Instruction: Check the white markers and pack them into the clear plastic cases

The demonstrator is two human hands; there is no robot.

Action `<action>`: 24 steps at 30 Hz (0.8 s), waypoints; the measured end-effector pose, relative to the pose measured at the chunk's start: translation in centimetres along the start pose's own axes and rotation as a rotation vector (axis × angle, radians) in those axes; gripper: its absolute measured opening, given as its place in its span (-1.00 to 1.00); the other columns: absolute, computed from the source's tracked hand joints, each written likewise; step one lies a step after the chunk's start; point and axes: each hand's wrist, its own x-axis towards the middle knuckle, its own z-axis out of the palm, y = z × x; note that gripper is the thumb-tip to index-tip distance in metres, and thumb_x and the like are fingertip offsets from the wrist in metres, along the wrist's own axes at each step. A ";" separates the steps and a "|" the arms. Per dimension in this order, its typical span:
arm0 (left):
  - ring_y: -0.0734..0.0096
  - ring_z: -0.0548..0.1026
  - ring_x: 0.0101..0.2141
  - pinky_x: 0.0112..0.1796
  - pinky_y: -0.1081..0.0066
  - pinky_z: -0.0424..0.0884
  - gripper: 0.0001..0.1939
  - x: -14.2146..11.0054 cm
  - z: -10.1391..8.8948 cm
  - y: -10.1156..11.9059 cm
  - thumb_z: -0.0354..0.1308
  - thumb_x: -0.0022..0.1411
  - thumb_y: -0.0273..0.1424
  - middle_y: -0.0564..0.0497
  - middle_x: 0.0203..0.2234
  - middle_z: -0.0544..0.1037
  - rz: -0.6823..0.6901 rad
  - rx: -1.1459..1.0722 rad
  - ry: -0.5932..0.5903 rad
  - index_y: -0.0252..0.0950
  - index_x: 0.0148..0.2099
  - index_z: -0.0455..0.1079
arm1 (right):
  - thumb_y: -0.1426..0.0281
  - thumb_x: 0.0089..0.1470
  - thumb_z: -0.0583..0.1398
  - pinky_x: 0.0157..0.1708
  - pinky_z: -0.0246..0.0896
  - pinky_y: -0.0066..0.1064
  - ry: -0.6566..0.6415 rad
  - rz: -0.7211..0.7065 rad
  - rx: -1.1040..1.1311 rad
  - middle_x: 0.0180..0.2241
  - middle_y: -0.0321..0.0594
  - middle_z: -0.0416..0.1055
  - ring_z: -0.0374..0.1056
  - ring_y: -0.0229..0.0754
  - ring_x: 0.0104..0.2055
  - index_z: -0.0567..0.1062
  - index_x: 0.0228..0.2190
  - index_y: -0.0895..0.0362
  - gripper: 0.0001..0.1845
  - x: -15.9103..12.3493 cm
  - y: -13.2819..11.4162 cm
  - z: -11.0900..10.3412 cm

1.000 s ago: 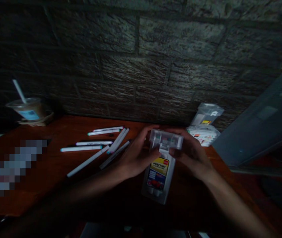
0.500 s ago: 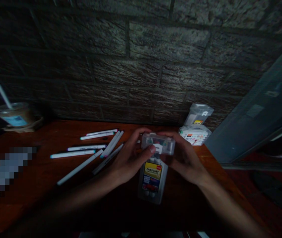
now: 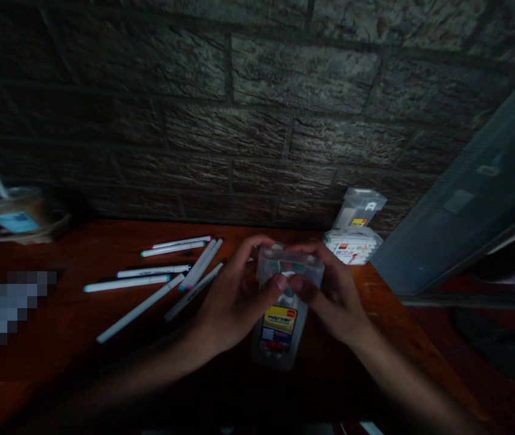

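A clear plastic marker case [image 3: 279, 326] with a yellow and blue label stands on the wooden table [image 3: 76, 338], several markers faintly visible inside. My left hand [image 3: 234, 296] grips the left side of its top, with the thumb on the front by the white latch. On the other side, my right hand [image 3: 330, 290] holds the top too, its thumb pressed close to the left one. The thumbs largely cover the latch. Several loose white markers [image 3: 139, 308] with coloured ends lie just left of my left hand.
A plastic cup with a straw [image 3: 17, 211] stands at the far left. By the brick wall [image 3: 257, 127], a second clear case [image 3: 359, 205] stands behind a box of markers [image 3: 352, 246]. A grey metal frame [image 3: 457, 193] rises beyond the table's right edge.
My right thumb has come across to the front of the case, beside the left thumb at the latch. The view has shifted slightly; the loose markers look the same.
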 end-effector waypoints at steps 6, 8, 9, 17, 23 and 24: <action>0.15 0.59 -0.04 -0.19 0.28 0.59 -0.50 -0.3 -0.1 -0.5 0.28 0.36 -0.16 -0.07 0.03 0.56 0.009 0.058 0.001 -0.11 0.24 0.24 | 0.38 0.18 0.31 -0.19 0.38 -0.23 0.017 -0.054 -0.030 -0.14 -0.25 0.49 0.45 -0.09 -0.14 0.50 -0.04 -0.04 -0.70 0.0 0.1 0.2; 0.10 0.57 0.01 -0.15 0.23 0.60 -0.45 -0.3 -0.2 -0.5 0.28 0.35 -0.13 -0.09 0.06 0.55 0.007 0.083 0.008 -0.10 0.28 0.22 | 0.37 0.17 0.31 -0.16 0.39 -0.20 0.017 -0.075 -0.038 -0.12 -0.24 0.49 0.45 -0.08 -0.12 0.50 -0.03 -0.04 -0.69 -0.1 0.1 0.3; 0.07 0.56 0.03 -0.13 0.21 0.59 -0.42 -0.2 -0.1 -0.5 0.28 0.34 -0.11 -0.10 0.08 0.54 0.011 0.095 0.016 -0.11 0.30 0.22 | 0.37 0.17 0.31 -0.16 0.39 -0.19 0.019 -0.084 -0.040 -0.11 -0.24 0.49 0.45 -0.07 -0.12 0.50 -0.03 -0.05 -0.68 -0.1 0.1 0.3; 0.04 0.53 0.01 -0.13 0.17 0.57 -0.39 -0.5 0.2 0.2 0.28 0.30 -0.04 -0.14 0.04 0.54 0.029 0.196 0.031 -0.19 0.25 0.25 | 0.36 0.16 0.31 -0.10 0.40 -0.16 0.034 -0.122 -0.037 -0.12 -0.25 0.48 0.44 -0.07 -0.09 0.51 -0.07 -0.05 -0.72 -0.1 -0.3 0.6; 0.04 0.51 0.00 -0.06 0.11 0.49 -0.40 -0.6 -0.1 0.1 0.22 0.34 -0.02 -0.14 0.04 0.51 0.059 0.305 0.002 -0.18 0.27 0.20 | 0.35 0.19 0.28 -0.06 0.40 -0.13 0.036 -0.160 -0.076 -0.08 -0.23 0.47 0.43 -0.04 -0.05 0.48 -0.05 -0.06 -0.73 -0.2 -0.2 0.8; 0.03 0.50 0.02 -0.03 0.08 0.47 -0.39 -0.5 -0.2 0.1 0.20 0.35 -0.02 -0.15 0.06 0.50 0.071 0.334 -0.006 -0.19 0.28 0.18 | 0.34 0.21 0.27 -0.05 0.40 -0.12 0.026 -0.166 -0.089 -0.07 -0.22 0.46 0.42 -0.03 -0.04 0.47 -0.03 -0.06 -0.72 -0.3 -0.1 0.7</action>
